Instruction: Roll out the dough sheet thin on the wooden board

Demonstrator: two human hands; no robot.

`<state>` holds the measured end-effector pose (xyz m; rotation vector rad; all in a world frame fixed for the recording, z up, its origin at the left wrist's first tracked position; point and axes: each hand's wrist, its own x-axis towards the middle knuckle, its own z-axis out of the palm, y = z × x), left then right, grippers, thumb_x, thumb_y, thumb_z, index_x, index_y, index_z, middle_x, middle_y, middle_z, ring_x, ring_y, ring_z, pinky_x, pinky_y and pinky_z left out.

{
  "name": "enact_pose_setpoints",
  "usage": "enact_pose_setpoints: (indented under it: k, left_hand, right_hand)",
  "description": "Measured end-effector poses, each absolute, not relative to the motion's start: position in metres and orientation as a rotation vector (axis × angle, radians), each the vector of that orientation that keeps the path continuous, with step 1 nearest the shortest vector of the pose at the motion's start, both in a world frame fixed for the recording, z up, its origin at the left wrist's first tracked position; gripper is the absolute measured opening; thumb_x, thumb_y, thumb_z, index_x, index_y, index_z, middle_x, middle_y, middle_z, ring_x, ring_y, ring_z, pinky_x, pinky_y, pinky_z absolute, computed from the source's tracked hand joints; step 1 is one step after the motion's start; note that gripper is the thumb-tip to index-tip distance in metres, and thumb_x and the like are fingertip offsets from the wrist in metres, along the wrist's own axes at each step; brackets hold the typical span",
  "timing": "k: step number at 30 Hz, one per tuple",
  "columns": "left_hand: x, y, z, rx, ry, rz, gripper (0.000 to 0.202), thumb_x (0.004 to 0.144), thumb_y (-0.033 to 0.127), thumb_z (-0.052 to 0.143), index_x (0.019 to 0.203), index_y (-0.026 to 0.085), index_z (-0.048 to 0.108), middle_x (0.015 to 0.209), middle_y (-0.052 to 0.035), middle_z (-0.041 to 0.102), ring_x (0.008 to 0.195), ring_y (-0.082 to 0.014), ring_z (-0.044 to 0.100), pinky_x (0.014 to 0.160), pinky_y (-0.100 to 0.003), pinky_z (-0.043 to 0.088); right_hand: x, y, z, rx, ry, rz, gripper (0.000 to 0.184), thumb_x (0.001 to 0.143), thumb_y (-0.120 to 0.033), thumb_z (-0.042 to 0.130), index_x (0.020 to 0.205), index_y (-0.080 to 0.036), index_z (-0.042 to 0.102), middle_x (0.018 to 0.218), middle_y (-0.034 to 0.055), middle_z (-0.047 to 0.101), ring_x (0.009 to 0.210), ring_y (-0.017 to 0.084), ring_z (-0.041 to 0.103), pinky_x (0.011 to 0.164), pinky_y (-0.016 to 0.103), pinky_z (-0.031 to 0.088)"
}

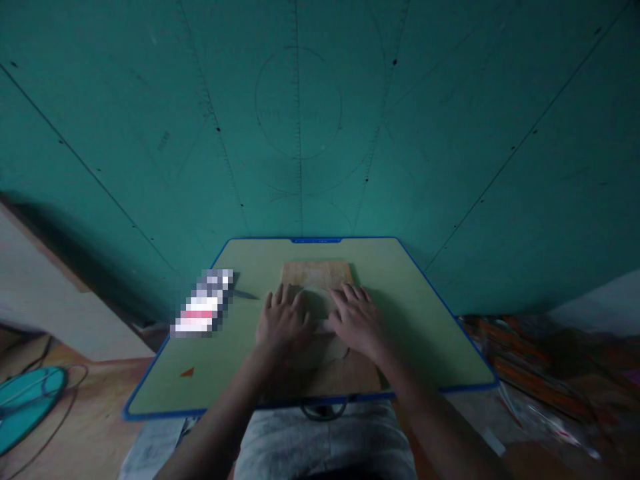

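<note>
My left hand (281,321) and my right hand (356,317) lie side by side, fingers stretched flat, on a pale rounded piece of material (320,350) in the middle of a wooden board (317,273). The board rests on a small green table with a blue rim (430,313). Both hands press down on the pale piece; nothing is gripped in either. The light is dim, and I cannot tell what the pale piece is made of.
A blurred-out packet (204,303) lies on the table's left side with a dark thin tool (245,294) beside it. A small orange scrap (187,373) sits near the front left. A green wall (320,120) stands behind. A teal round object (25,400) is on the floor at left; clutter at right.
</note>
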<state>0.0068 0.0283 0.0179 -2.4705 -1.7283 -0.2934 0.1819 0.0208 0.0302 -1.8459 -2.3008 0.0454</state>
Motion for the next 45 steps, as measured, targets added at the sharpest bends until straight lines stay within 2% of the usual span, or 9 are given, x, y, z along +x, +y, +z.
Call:
enact_pose_setpoints:
  k: [8,13,16,21,26,29,32,39,45]
  left_hand:
    - [0.010,-0.012,0.010,-2.358,-1.767,-0.436,0.049,0.095,0.031,0.039,0.139,0.017,0.055,0.147,-0.0187,0.052,0.136,-0.0346,0.048,0.105,-0.053,0.042]
    - [0.012,0.012,0.019,-2.417,-1.781,-0.417,0.041,0.094,0.033,0.044,0.128,0.020,0.062,0.138,-0.0144,0.061,0.133,-0.0332,0.049,0.106,-0.051,0.041]
    - [0.015,0.032,0.027,-2.475,-1.878,-0.343,0.038,0.094,0.036,0.045,0.123,0.019,0.063,0.135,-0.0139,0.061,0.127,-0.0307,0.054,0.101,-0.046,0.045]
    - [0.015,0.046,0.032,-2.476,-1.979,-0.271,0.043,0.095,0.039,0.046,0.129,0.015,0.059,0.143,-0.0170,0.054,0.128,-0.0317,0.053,0.099,-0.045,0.047]
    - [0.013,0.020,0.020,-2.456,-1.801,-0.443,0.037,0.094,0.036,0.048,0.125,0.021,0.062,0.140,-0.0146,0.059,0.136,-0.0345,0.046,0.104,-0.052,0.042]
    - [0.011,-0.006,0.012,-2.454,-1.699,-0.537,0.036,0.094,0.036,0.049,0.126,0.026,0.062,0.138,-0.0119,0.061,0.133,-0.0349,0.050,0.101,-0.053,0.044]
    - [0.009,-0.034,0.005,-2.403,-1.679,-0.554,0.037,0.094,0.036,0.051,0.124,0.021,0.064,0.141,-0.0141,0.059,0.131,-0.0365,0.051,0.102,-0.054,0.043]
    - [0.000,-0.068,-0.012,-2.414,-1.520,-0.669,0.039,0.092,0.035,0.055,0.129,0.022,0.059,0.134,-0.0084,0.064,0.126,-0.0329,0.053,0.104,-0.050,0.037]
    - [-0.001,-0.073,-0.013,-2.364,-1.423,-0.679,0.041,0.092,0.032,0.054,0.130,0.019,0.058,0.130,-0.0098,0.066,0.126,-0.0324,0.052,0.106,-0.048,0.032]
  right_hand:
    - [0.179,-0.017,0.019,-1.785,-2.232,-0.099,0.040,0.100,-0.031,0.037,0.127,-0.019,0.063,0.141,0.0123,0.057,0.136,0.028,0.045,0.119,0.047,0.021]
    - [0.176,0.007,0.030,-1.880,-2.209,-0.034,0.033,0.098,-0.032,0.041,0.116,-0.021,0.066,0.125,0.0110,0.065,0.117,0.025,0.057,0.102,0.039,0.041]
    - [0.174,0.028,0.035,-1.937,-2.174,0.053,0.031,0.095,-0.034,0.044,0.114,-0.022,0.066,0.123,0.0092,0.066,0.112,0.024,0.060,0.090,0.035,0.046]
    - [0.174,0.042,0.036,-1.909,-2.124,0.057,0.043,0.093,-0.031,0.048,0.132,-0.017,0.057,0.129,0.0115,0.064,0.116,0.025,0.058,0.095,0.036,0.043]
    - [0.176,0.016,0.027,-1.851,-2.143,-0.038,0.039,0.094,-0.031,0.047,0.128,-0.018,0.060,0.131,0.0122,0.063,0.117,0.027,0.057,0.097,0.040,0.044]
    - [0.179,-0.009,0.019,-1.760,-2.135,-0.114,0.038,0.097,-0.031,0.043,0.127,-0.016,0.061,0.134,0.0128,0.062,0.123,0.028,0.053,0.109,0.045,0.035]
    - [0.181,-0.035,0.009,-1.688,-2.113,-0.102,0.034,0.098,-0.029,0.041,0.122,-0.018,0.063,0.135,0.0114,0.061,0.128,0.028,0.049,0.116,0.049,0.027]
    - [0.187,-0.072,-0.017,-1.579,-2.061,-0.233,0.039,0.096,-0.029,0.047,0.133,-0.019,0.053,0.139,0.0117,0.056,0.136,0.029,0.041,0.116,0.051,0.025]
    - [0.191,-0.077,-0.024,-1.542,-2.095,-0.289,0.040,0.096,-0.031,0.048,0.134,-0.019,0.052,0.136,0.0113,0.058,0.134,0.030,0.043,0.115,0.052,0.026]
